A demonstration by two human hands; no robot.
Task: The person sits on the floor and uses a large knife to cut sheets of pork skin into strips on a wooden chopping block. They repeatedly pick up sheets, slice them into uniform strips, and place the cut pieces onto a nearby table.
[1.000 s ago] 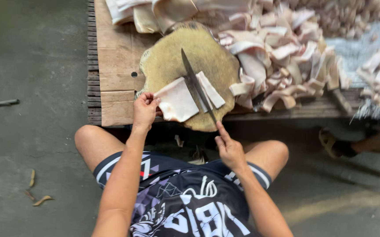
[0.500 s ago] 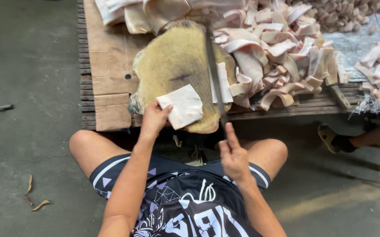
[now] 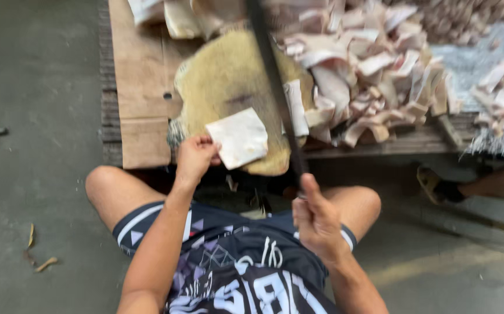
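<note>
A round, worn wooden chopping block (image 3: 229,87) sits on a low wooden platform in front of my knees. My left hand (image 3: 195,158) pinches the near left corner of a pale, squarish slab (image 3: 240,138) lying on the block's near edge. My right hand (image 3: 317,220) grips the handle of a long dark knife (image 3: 272,75), whose blade is raised and points away over the block, blurred. A narrow cut strip (image 3: 295,107) lies on the block just right of the blade.
A big heap of pale cut strips (image 3: 374,75) fills the platform to the right of the block. Cardboard (image 3: 141,99) covers the platform's left part. Another person's sandalled foot (image 3: 438,187) rests on the floor at right. Grey concrete floor lies all around.
The knife has swung up from lying across the slab to raised and pointing away. The slab is now split: a narrow strip lies right of the blade, the larger piece stays under my left hand.
</note>
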